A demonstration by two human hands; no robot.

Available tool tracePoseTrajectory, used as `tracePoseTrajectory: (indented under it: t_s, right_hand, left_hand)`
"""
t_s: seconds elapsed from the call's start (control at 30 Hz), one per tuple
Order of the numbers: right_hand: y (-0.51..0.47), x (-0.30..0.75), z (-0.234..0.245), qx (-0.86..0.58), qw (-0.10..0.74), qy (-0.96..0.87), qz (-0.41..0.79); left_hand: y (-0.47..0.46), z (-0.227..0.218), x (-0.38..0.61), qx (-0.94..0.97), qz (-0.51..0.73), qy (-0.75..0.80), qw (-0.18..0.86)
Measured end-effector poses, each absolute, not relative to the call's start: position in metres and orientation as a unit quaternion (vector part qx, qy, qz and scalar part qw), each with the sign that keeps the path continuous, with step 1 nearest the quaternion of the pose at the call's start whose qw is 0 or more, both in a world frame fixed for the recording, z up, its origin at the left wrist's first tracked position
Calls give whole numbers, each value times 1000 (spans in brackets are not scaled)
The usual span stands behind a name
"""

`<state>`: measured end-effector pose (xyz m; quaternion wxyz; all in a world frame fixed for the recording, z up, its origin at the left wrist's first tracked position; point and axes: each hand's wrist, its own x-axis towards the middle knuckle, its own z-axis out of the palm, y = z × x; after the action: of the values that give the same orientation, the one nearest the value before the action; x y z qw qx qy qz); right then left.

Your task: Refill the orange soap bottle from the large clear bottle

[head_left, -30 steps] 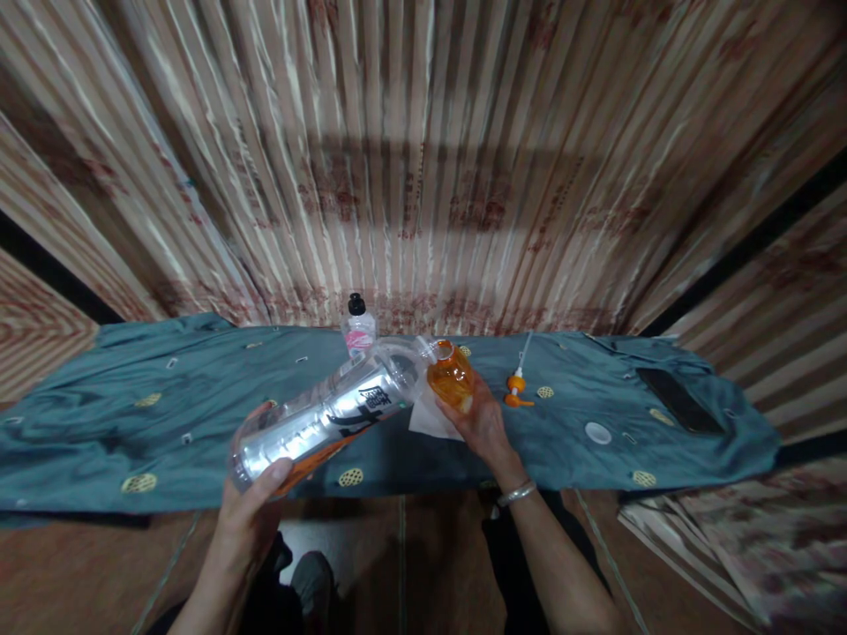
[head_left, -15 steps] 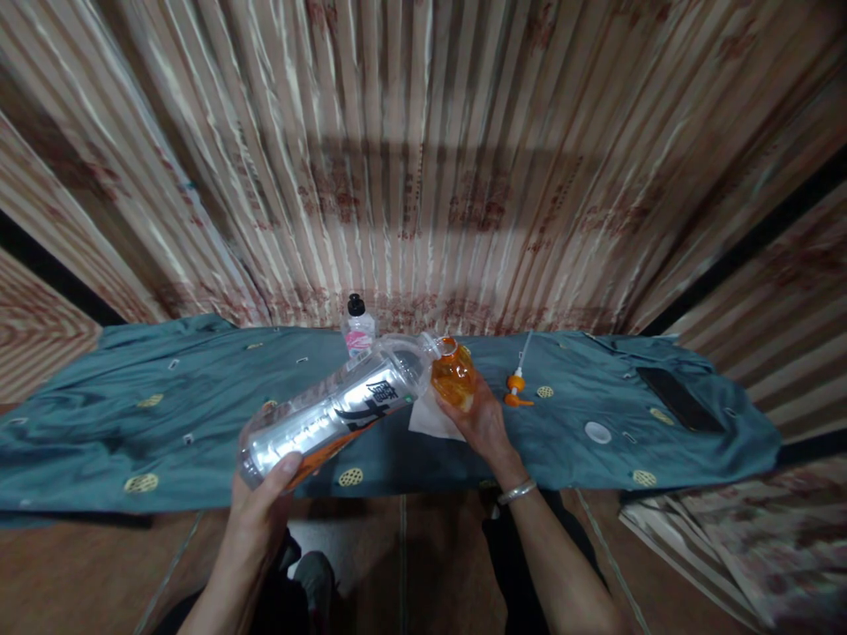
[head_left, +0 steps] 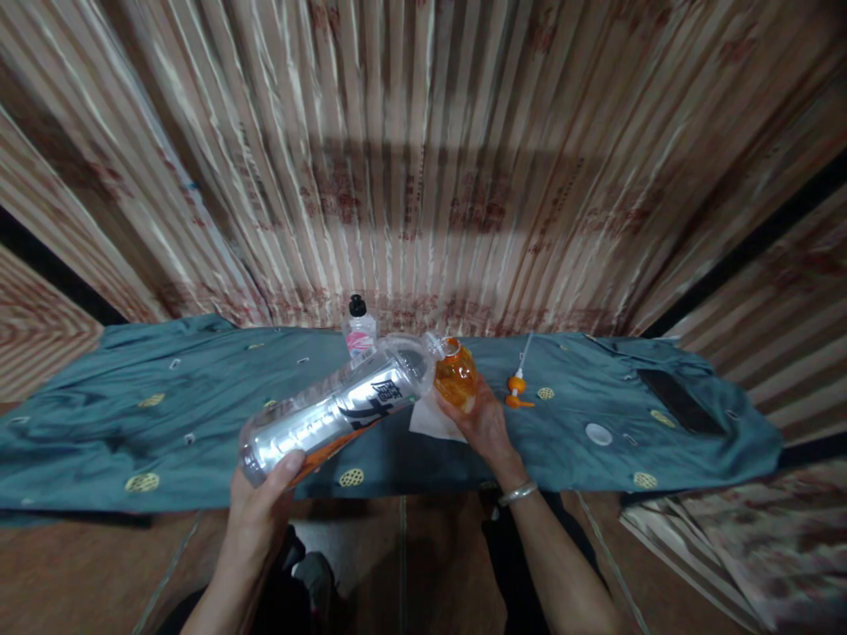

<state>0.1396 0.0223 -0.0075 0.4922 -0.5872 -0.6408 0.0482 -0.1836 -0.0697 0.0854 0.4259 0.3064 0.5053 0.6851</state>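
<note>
My left hand (head_left: 261, 503) grips the base of a large clear plastic bottle (head_left: 334, 410) with a silver label, tipped so its neck points up and to the right. Its mouth meets the opening of a small orange bottle (head_left: 455, 375), which my right hand (head_left: 483, 423) holds from below, fingers wrapped round it. Under the orange bottle lies a white paper sheet (head_left: 430, 422) on the teal cloth. An orange pump head (head_left: 516, 388) with its white tube lies just right of my right hand.
A teal cloth (head_left: 132, 414) covers the long table. A small clear bottle with a black cap (head_left: 359, 331) stands at the back. A white cap (head_left: 598, 433) and a black phone (head_left: 675, 399) lie to the right. A striped curtain hangs behind.
The large bottle has shifted slightly right and its base has risen a little in my left hand. The orange bottle and my right hand have barely moved.
</note>
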Motion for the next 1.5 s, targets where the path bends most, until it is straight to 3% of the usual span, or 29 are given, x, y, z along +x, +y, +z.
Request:
tracePoseTrajectory:
  t_s: [1.5]
  right_hand:
    - [19, 133, -6, -597, 507, -614, 93]
  left_hand:
    - [-62, 81, -202, 301, 679, 509, 434]
